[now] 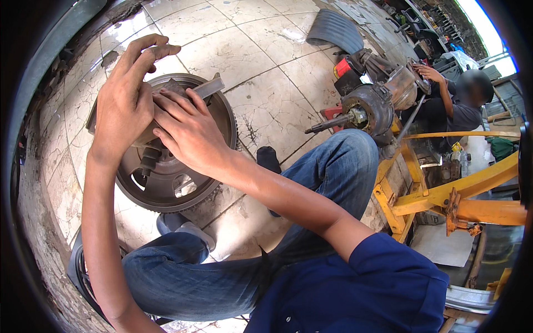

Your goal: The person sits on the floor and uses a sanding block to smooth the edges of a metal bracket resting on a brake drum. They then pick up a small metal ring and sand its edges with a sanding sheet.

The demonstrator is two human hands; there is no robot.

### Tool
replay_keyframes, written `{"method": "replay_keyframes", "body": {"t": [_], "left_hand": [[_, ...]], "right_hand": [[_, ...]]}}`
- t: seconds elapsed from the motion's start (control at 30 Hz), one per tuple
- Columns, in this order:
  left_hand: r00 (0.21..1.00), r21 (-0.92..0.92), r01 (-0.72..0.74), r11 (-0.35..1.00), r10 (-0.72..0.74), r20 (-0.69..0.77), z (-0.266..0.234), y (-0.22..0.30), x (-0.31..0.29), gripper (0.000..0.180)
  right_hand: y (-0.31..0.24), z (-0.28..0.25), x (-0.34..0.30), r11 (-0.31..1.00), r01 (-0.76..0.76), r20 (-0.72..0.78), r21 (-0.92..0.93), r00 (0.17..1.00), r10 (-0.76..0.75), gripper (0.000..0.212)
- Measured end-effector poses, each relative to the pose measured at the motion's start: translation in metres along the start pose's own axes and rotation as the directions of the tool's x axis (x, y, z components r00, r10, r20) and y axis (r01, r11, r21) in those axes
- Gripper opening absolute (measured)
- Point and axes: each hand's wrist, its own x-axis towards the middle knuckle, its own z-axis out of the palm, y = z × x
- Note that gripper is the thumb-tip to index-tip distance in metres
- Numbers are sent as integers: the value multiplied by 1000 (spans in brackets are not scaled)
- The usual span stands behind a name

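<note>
A heavy round flywheel [162, 202] with a toothed rim lies on the tiles in front of me. A metal bar [210, 87] crosses its far side and sticks out to the right. My right hand [189, 130] rests over the middle of the wheel, fingers stretched out on a metal part that they mostly cover. Beside it, my left hand [126, 97] is raised with bent, parted fingers and nothing visible between them. A dark stepped cylinder [149, 160] shows below my hands, near the wheel's hub.
At right, a gearbox-like assembly [369, 108] with a protruding shaft stands by a yellow metal frame [422, 197]. Another person [463, 111] reaches toward its far end. A curved grey sheet [335, 30] lies farther back. A rough wall edge [41, 222] runs along the left.
</note>
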Motion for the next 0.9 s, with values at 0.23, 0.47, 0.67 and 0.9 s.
{"method": "replay_keyframes", "body": {"t": [0.23, 0.47, 0.67, 0.9], "left_hand": [[996, -75, 67, 995, -62, 71, -1, 1, 0, 57], [997, -160, 33, 987, -45, -68, 0, -11, -5, 38], [938, -198, 278, 940, -310, -153, 10, -22, -11, 27], [814, -529, 505, 682, -580, 29, 15, -37, -17, 29]], "right_hand": [[-6, 3, 2, 996, -7, 30, -93, 1000, 9, 55], [-7, 0, 6, 999, -3, 86, -49, 996, 7, 54], [-2, -1, 7, 998, 14, 56, -68, 998, -10, 50], [-1, -1, 9, 997, 0, 83, -76, 996, 7, 55]]}}
